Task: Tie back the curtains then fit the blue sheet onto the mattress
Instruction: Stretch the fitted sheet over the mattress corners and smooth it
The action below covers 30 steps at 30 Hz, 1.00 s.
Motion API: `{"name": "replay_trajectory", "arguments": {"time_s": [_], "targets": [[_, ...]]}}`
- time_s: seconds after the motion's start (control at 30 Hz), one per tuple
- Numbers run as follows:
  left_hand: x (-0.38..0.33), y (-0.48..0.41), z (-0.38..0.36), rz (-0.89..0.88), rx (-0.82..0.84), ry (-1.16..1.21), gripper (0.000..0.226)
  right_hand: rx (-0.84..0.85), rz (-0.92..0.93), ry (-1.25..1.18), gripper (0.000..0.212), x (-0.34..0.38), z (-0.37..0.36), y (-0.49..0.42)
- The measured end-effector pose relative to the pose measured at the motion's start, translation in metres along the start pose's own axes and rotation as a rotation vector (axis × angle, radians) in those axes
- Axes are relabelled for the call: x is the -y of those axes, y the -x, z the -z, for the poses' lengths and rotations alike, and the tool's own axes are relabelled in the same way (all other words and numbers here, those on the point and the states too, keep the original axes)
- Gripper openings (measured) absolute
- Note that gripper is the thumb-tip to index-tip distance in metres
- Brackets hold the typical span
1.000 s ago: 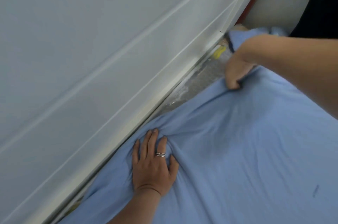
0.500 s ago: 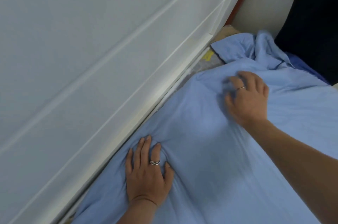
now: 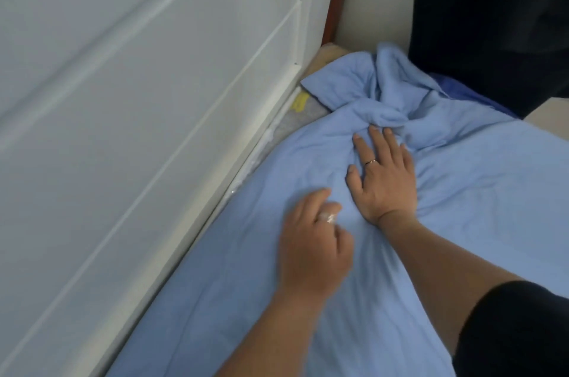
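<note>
Blue sheet bunched on mattress, hands atop

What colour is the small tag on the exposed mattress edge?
The tag is yellow; head view.

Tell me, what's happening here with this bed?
A person is fitting a blue sheet onto a mattress that sits against a white wall. The right hand presses flat on the sheet, fingers spread, just below a bunched-up heap of fabric. The left hand is blurred over the sheet, so whether it holds any cloth is unclear. The far corner is not yet covered: grey mattress and a yellow tag show there.
</note>
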<state>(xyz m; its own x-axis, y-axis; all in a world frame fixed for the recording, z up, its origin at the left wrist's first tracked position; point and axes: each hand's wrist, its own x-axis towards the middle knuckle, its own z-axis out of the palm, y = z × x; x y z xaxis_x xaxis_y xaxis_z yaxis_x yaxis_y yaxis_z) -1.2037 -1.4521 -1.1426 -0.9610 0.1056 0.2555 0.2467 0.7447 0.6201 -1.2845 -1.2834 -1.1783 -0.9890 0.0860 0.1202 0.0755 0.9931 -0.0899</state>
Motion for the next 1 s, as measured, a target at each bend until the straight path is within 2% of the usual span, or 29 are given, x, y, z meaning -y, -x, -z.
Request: {"name": "replay_trajectory", "arguments": {"time_s": [0.1, 0.2, 0.37, 0.43, 0.5, 0.57, 0.63, 0.7, 0.77, 0.8, 0.83, 0.87, 0.9, 0.93, 1.0], "targets": [[0.008, -0.049, -0.038, -0.103, 0.167, -0.13, 0.049, -0.006, -0.002, -0.023, 0.064, -0.002, 0.002, -0.002], [0.037, -0.066, -0.036, -0.207, 0.277, -0.283, 0.058, -0.011, 0.004, -0.062, 0.065, -0.003, -0.001, -0.005], [0.053, -0.076, -0.028, -0.177, 0.336, -0.397, 0.064, 0.023, 0.035, -0.096, 0.065, -0.006, 0.005, -0.002], [0.047, -0.075, -0.033, -0.146, 0.353, -0.416, 0.066, -0.029, 0.071, -0.099, 0.056, -0.007, 0.011, -0.005], [0.045, -0.081, -0.035, -0.142, 0.366, -0.415, 0.068, -0.115, 0.134, -0.176, 0.034, -0.011, 0.03, -0.043], [0.048, -0.088, -0.034, -0.139, 0.38, -0.42, 0.069, -0.131, 0.181, -0.289, 0.024, -0.016, 0.048, -0.104], [0.047, -0.088, -0.033, -0.127, 0.399, -0.431, 0.07, -0.003, 0.343, -0.281, 0.037, -0.023, 0.07, -0.171], [0.044, -0.09, -0.033, -0.122, 0.413, -0.425, 0.07, 0.363, 0.571, 0.057, 0.047, -0.028, 0.09, -0.221], [0.044, -0.09, -0.033, -0.118, 0.412, -0.416, 0.07, 0.717, 0.667, 0.491, 0.062, -0.03, 0.099, -0.24], [0.045, -0.09, -0.032, -0.113, 0.406, -0.417, 0.07, 0.761, 0.693, 0.649, 0.071, -0.031, 0.1, -0.243], [0.045, -0.09, -0.031, -0.112, 0.411, -0.421, 0.07, 0.735, 0.728, 0.734, 0.073, -0.029, 0.1, -0.244], [0.045, -0.09, -0.031, -0.109, 0.42, -0.419, 0.07, 0.679, 0.76, 0.741, 0.063, -0.025, 0.099, -0.247], [0.043, -0.09, -0.03, -0.101, 0.426, -0.408, 0.07, 0.621, 0.79, 0.697, 0.044, -0.02, 0.105, -0.252], [0.043, -0.09, -0.029, -0.097, 0.426, -0.402, 0.07, 0.569, 0.74, 0.571, 0.025, -0.013, 0.111, -0.26], [0.043, -0.09, -0.029, -0.102, 0.43, -0.393, 0.072, 0.49, 0.474, 0.315, 0.009, -0.001, 0.132, -0.278]]}}
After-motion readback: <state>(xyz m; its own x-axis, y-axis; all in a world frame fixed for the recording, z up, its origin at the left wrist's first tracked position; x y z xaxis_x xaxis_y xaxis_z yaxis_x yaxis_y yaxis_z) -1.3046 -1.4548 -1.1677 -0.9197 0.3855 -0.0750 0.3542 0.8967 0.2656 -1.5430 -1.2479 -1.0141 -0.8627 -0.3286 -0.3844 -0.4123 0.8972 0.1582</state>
